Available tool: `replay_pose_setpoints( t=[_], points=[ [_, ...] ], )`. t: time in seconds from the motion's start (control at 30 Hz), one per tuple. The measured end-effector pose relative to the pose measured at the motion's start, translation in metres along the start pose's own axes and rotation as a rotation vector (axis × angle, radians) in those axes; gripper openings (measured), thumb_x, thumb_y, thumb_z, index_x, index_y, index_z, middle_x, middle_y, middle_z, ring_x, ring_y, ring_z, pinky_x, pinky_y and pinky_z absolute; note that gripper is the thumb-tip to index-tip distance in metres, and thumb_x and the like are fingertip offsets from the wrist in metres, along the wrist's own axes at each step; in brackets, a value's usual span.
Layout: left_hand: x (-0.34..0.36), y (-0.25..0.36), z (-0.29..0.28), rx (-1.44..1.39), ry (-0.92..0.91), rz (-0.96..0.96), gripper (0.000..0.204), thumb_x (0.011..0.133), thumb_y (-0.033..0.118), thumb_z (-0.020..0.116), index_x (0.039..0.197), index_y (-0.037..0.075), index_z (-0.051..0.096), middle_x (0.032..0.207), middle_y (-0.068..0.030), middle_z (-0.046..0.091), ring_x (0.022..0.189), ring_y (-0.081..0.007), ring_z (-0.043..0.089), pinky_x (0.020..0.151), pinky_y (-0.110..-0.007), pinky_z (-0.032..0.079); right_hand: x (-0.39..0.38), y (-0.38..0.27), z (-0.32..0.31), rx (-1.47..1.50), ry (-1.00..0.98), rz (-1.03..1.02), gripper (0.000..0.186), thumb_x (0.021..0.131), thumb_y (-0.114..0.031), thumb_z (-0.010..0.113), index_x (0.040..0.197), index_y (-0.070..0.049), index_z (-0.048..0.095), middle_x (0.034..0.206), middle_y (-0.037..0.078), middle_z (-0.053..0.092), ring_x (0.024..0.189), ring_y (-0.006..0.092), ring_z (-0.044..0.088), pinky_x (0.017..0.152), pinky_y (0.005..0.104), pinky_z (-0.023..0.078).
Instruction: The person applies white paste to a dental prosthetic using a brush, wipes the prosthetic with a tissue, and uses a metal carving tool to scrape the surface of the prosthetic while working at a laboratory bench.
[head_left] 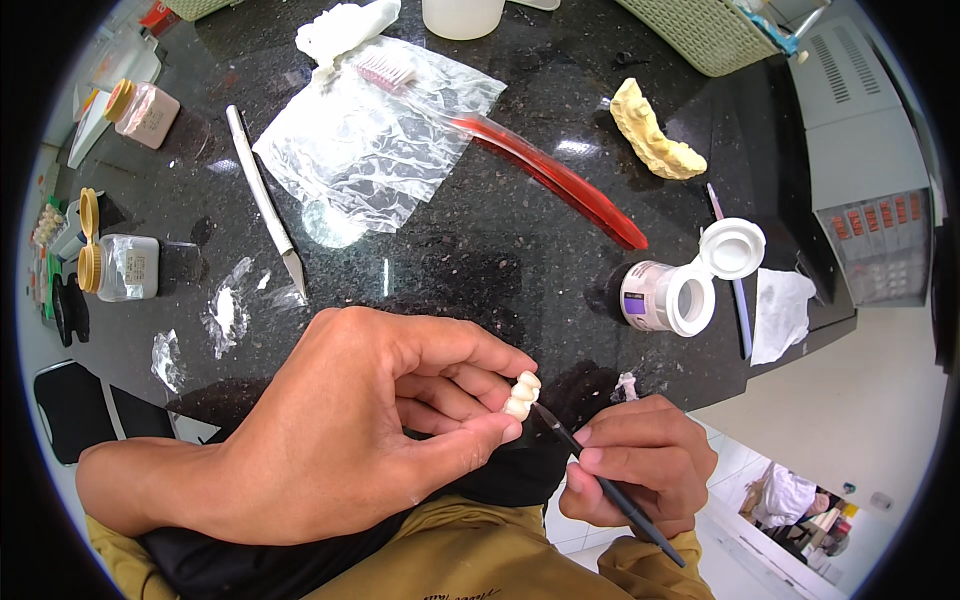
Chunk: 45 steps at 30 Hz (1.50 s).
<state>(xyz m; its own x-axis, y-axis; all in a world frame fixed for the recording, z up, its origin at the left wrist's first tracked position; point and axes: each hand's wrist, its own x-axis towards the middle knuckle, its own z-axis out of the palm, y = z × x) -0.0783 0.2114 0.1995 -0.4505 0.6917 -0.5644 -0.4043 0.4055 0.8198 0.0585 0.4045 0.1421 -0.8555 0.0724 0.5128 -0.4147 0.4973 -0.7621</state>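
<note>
Between the thumb and fingertips of my left hand is a small cream-white dental bridge, its joined tooth shapes facing up. My right hand pinches a slim brush with a dark handle. The brush's dark pointed tip touches or nearly touches the bridge's right side; I cannot tell which. Beyond my right hand, an opened white jar lies tipped, its round flip lid hinged back. Left of centre, a pale-handled knife rests on the dark speckled counter.
A red-handled brush lies across a clear plastic bag. A yellowish dental cast sits at the back right. White powder is scattered at left, near lidded jars. Paper lies by the counter's right edge.
</note>
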Motion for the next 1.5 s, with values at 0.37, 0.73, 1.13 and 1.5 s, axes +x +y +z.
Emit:
replay_pose_setpoints(
  t=[0.37,0.73,1.13,1.5],
  points=[
    [-0.0002,-0.0002,-0.0001,0.013,0.006,0.001,0.035,0.089,0.001,0.075,0.122,-0.005,0.066,0.103,-0.012,0.074,0.093,-0.0121,0.072,0.082,-0.022,0.059,-0.0003,0.0004,0.0003,0.005,0.007,0.003,0.023,0.068,0.0,0.082,0.088,-0.002,0.07,0.078,0.012,0.069,0.064,0.0223,0.069,0.055,0.0283,0.057],
    [-0.001,0.0001,0.0008,0.022,-0.003,-0.009,0.035,0.089,0.001,0.074,0.123,-0.004,0.066,0.104,-0.011,0.074,0.095,-0.0119,0.072,0.084,-0.023,0.059,-0.0008,-0.0004,-0.0021,0.016,-0.003,0.019,0.026,0.068,0.001,0.082,0.09,-0.002,0.07,0.081,0.012,0.07,0.066,0.0232,0.07,0.058,0.0293,0.058],
    [-0.0088,-0.0066,0.005,0.026,0.011,0.065,0.034,0.091,0.0,0.072,0.124,-0.002,0.066,0.108,-0.0099,0.073,0.1,-0.014,0.071,0.089,-0.026,0.058,-0.0006,-0.0043,-0.0055,0.156,0.034,0.082,0.03,0.066,0.001,0.083,0.092,-0.004,0.069,0.081,0.011,0.069,0.067,0.0216,0.07,0.056,0.0283,0.057],
    [-0.0088,-0.0072,0.0046,0.007,0.012,0.071,0.031,0.091,-0.001,0.072,0.122,-0.002,0.067,0.109,-0.0104,0.073,0.101,-0.0137,0.071,0.09,-0.026,0.057,0.0006,-0.0009,-0.003,0.145,0.011,0.055,0.026,0.068,0.001,0.082,0.089,-0.002,0.068,0.076,0.011,0.069,0.062,0.0206,0.069,0.051,0.0277,0.055]
  ],
)
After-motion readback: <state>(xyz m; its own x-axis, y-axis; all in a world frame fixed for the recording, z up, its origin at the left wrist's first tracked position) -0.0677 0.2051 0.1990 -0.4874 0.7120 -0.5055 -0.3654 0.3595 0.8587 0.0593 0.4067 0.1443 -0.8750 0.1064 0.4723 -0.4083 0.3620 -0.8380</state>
